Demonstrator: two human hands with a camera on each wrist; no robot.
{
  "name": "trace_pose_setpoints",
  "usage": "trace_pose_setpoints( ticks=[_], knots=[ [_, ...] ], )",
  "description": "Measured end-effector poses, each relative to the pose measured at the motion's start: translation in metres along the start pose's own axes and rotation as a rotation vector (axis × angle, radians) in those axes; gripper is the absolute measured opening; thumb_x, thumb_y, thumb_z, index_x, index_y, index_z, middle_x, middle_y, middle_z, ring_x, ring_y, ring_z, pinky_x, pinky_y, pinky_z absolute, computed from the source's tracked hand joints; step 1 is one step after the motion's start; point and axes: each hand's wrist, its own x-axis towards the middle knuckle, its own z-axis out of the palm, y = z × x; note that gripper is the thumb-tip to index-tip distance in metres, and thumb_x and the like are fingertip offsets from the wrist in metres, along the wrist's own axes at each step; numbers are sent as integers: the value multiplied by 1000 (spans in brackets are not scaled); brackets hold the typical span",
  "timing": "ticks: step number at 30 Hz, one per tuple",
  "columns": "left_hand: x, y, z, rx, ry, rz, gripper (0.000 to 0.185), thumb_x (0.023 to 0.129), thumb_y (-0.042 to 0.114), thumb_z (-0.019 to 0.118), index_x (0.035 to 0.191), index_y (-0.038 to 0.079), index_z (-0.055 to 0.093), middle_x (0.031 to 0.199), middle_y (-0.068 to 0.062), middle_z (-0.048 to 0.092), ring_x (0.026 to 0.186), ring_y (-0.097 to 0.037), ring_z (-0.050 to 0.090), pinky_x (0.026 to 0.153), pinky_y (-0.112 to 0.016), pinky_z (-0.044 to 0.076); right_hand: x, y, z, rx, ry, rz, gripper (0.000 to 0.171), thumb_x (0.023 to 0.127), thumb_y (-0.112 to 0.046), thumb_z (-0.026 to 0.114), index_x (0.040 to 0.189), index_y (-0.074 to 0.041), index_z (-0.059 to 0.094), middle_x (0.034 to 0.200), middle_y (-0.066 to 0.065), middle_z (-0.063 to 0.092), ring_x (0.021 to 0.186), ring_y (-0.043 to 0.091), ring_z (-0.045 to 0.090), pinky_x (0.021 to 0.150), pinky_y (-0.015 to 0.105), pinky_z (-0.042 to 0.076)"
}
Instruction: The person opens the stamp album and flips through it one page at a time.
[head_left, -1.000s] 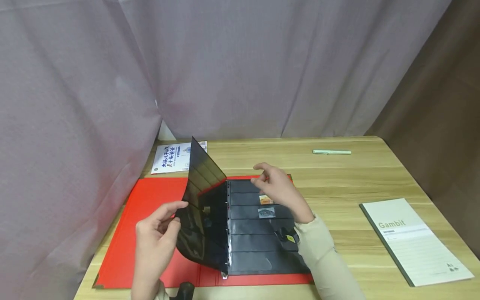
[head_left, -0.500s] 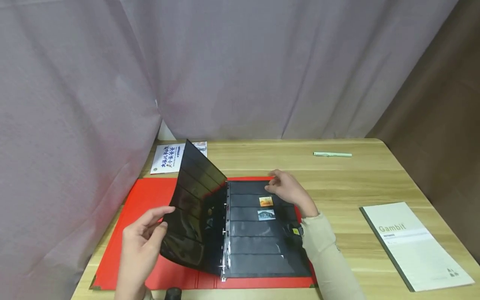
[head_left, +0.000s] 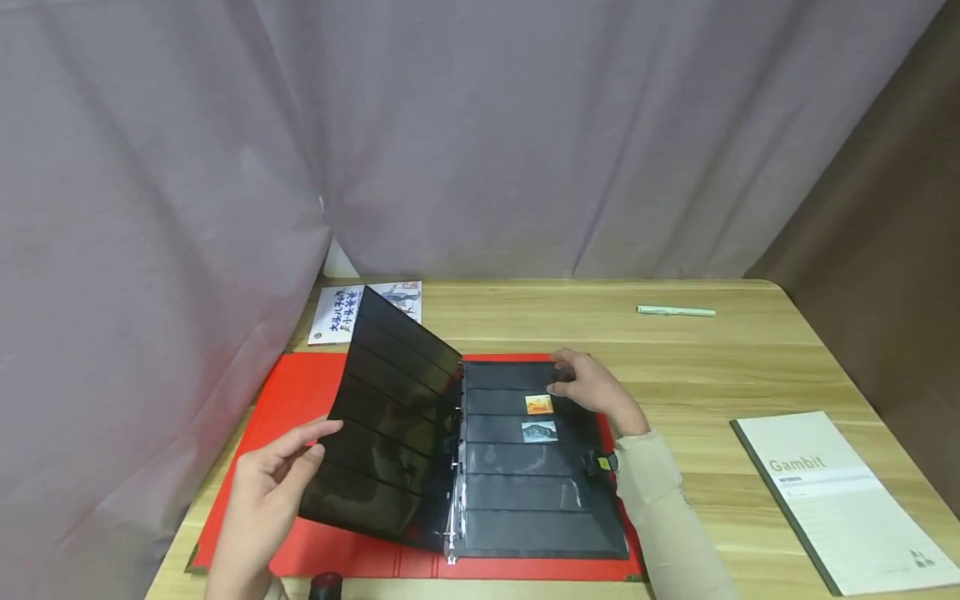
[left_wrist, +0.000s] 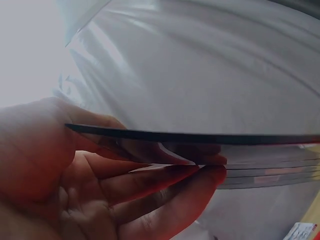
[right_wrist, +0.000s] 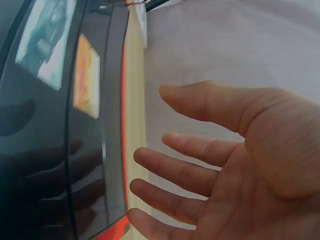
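A red ring-bound stamp album (head_left: 318,383) lies spread on the table. My left hand (head_left: 258,487) pinches the outer edge of a raised black pocket page (head_left: 375,425), which leans to the left from the rings; the left wrist view shows this page (left_wrist: 190,137) edge-on between thumb and fingers. Over the upper right part of the flat black page (head_left: 525,533) is my right hand (head_left: 596,392), fingers spread and loosely bent, holding nothing. An orange stamp (head_left: 538,405) and a blue-grey stamp (head_left: 539,432) sit in that page's pockets, near the right fingers.
A white booklet (head_left: 330,321) lies behind the album at the left, partly covered by the raised page. At the back right is a pale green pen (head_left: 675,311). A notebook (head_left: 840,500) lies at the right. Grey curtains (head_left: 480,142) hang behind the table.
My left hand has moved left, tilting the black page further down over the left cover. My right hand has moved slightly right and toward me, uncovering more of the right page.
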Motion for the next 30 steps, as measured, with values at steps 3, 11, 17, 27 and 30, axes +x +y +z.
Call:
trace_pose_setpoints(
  ticks=[3, 11, 17, 27, 30],
  knots=[
    [0, -3, -1, -16, 4, -2, 24, 93, 9, 53, 114, 8, 65, 121, -6, 60, 113, -8, 53, 87, -15, 42, 0, 8, 0, -12, -17, -2, 55, 81, -10, 68, 128, 7, 46, 124, 26, 52, 116, 40, 47, 92, 52, 40],
    [-1, -10, -4, -25, 16, -30, 26, 94, 14, 54, 116, 6, 64, 119, -6, 61, 113, -9, 52, 88, -14, 41, 0, 15, 4, -40, -29, 44, 67, 71, -2, 74, 130, 6, 44, 130, 25, 46, 120, 40, 42, 97, 53, 35],
    [-4, -14, -7, 31, 36, -97, 28, 94, 19, 54, 120, 10, 62, 121, -3, 59, 112, -6, 52, 86, -13, 41, -3, 16, 9, -88, -56, 74, 84, 63, 0, 80, 134, 9, 36, 135, 26, 40, 123, 40, 38, 98, 52, 34],
    [-7, -25, -10, 136, 47, -171, 32, 94, 24, 53, 123, 11, 60, 125, -4, 56, 107, -4, 54, 83, -9, 40, -12, 12, 11, -175, -62, 150, 96, 62, -5, 81, 139, 11, 26, 146, 30, 20, 134, 43, 17, 105, 54, 22],
    [-8, -30, -11, 142, 52, -190, 33, 95, 25, 53, 124, 10, 59, 126, -5, 55, 108, -2, 53, 83, -8, 39, -14, 12, 13, -175, -56, 170, 97, 62, -6, 82, 139, 12, 25, 146, 29, 20, 134, 43, 16, 106, 53, 21]
  ],
)
